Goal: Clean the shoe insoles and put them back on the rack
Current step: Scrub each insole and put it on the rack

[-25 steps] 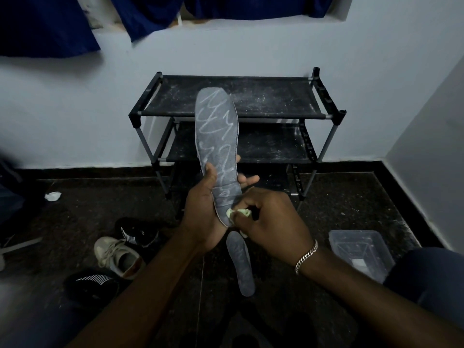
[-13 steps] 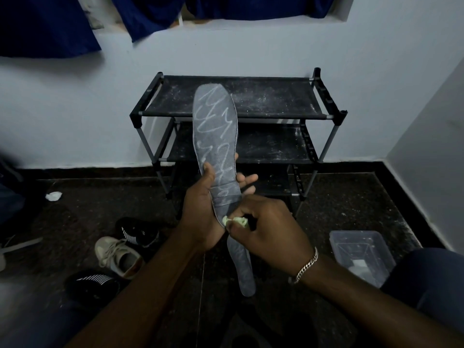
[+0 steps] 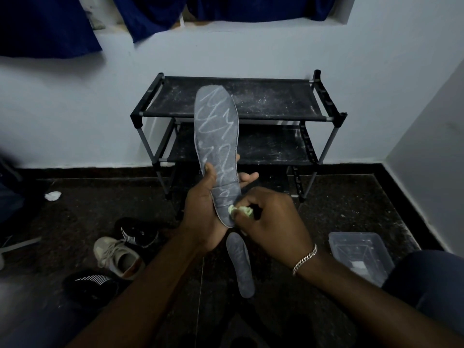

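A grey insole (image 3: 217, 136) scrawled with white chalky lines stands upright in front of me, toe end up. My left hand (image 3: 206, 209) grips its lower half, thumb on the front and fingers behind. My right hand (image 3: 268, 217) pinches a small pale green cloth (image 3: 241, 210) against the insole's heel. A second grey insole (image 3: 242, 264) lies flat on the dark floor just below my hands. The black shoe rack (image 3: 238, 114) stands against the wall behind, its dusty shelves bare.
Three shoes lie on the floor at the left: a beige sneaker (image 3: 118, 257) and two black ones (image 3: 136, 232) (image 3: 90, 282). A clear plastic tub (image 3: 361, 254) sits at the right by my knee. A crumpled white scrap (image 3: 52, 195) lies near the left wall.
The green cloth in my right hand has shifted slightly over the insole's heel. The insole stays upright in my left hand.
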`<state>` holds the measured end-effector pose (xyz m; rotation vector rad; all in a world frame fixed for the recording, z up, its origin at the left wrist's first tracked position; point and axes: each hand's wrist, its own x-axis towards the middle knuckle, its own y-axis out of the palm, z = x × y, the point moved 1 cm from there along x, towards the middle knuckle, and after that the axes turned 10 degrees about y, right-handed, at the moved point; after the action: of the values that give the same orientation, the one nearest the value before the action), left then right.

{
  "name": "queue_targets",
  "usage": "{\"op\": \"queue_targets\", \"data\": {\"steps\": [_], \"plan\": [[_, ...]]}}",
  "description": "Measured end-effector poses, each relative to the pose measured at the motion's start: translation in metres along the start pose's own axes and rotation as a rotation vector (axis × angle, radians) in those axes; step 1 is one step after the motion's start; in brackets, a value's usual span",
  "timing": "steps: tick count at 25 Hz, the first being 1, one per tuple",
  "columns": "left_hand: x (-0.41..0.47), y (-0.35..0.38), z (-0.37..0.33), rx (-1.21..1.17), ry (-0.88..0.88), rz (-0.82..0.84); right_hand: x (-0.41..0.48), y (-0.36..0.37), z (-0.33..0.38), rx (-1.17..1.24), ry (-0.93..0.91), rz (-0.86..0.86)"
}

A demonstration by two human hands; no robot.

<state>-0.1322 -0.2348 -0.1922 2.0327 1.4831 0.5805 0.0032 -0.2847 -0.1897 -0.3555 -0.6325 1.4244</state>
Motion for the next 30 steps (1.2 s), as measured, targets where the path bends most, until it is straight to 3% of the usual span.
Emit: {"op": "queue_targets", "data": {"steps": [6,10,14,18,24,30], "plan": [[-0.003,0.003,0.002,0.013,-0.015,-0.009,0.003,-0.004,-0.003,0.014,0.049,-0.031],[-0.005,0.005,0.005,0.047,-0.021,-0.016,-0.004,0.002,0.007,0.011,-0.014,0.033],[-0.006,0.005,0.005,0.027,-0.03,0.011,0.003,-0.006,0.0,0.004,0.045,-0.044],[-0.007,0.005,0.007,0.042,-0.02,0.006,-0.005,0.0,0.008,0.009,-0.029,0.083],[-0.003,0.002,0.004,-0.028,-0.009,0.005,0.007,-0.024,-0.002,0.089,0.045,-0.03],[-0.001,-0.002,0.008,-0.012,-0.001,-0.041,-0.002,-0.007,-0.004,0.007,-0.026,0.117]]}}
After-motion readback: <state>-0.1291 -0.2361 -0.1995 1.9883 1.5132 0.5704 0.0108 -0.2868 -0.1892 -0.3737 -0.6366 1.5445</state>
